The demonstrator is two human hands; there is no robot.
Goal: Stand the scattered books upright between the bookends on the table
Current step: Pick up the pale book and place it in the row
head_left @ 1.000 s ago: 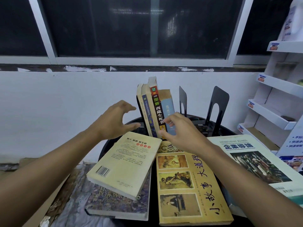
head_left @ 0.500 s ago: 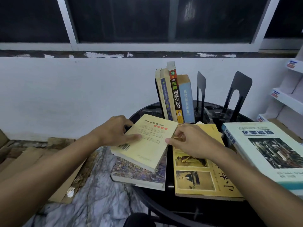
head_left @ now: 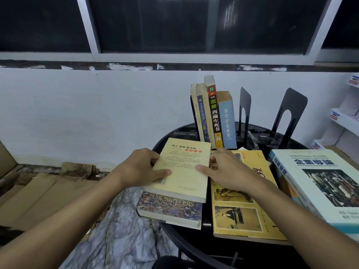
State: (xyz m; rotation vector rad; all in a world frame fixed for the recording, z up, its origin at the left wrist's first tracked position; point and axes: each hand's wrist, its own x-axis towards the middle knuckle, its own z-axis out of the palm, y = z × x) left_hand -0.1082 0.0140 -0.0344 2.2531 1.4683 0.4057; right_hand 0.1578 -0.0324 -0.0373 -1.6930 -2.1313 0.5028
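Paperback (head_left: 184,167) is clasped flat by left hand (head_left: 139,167) and right hand (head_left: 223,169), fingers (head_left: 151,155) curled round its long edges; its long axis is pointed toward the standing books (head_left: 213,117) beyond.

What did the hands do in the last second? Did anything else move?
Both hands came down from the standing books: the left hand and right hand now grip the pale yellow book by its side edges. It still lies flat on the purple book; the standing books and bookends are unchanged.
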